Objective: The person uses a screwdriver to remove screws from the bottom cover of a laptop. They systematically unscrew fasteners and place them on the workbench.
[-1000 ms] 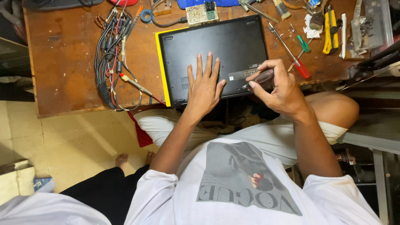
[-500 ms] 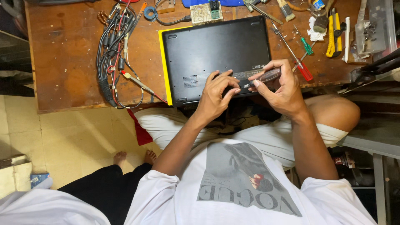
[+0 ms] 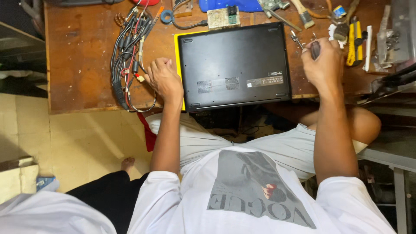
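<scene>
A black laptop (image 3: 234,65) lies closed, underside up, on a yellow mat (image 3: 177,52) on the wooden table (image 3: 78,65). My left hand (image 3: 164,80) rests on the table against the laptop's left edge. Its fingers are curled in and nothing shows in them. My right hand (image 3: 323,63) is off the laptop's right side, closed around a dark-handled screwdriver (image 3: 315,48) with its tip pointing away from me. Neither hand is on the laptop's base.
A bundle of cables (image 3: 128,60) lies left of my left hand. Along the far edge sit a small circuit board (image 3: 222,16), a brush (image 3: 303,15) and a yellow-handled tool (image 3: 353,39). Another person's bare foot (image 3: 128,164) and white clothing (image 3: 43,212) show at lower left.
My left hand left the laptop's base, met the tool in my right hand, then moved to the laptop's left edge. My right hand carried the screwdriver rightward off the laptop.
</scene>
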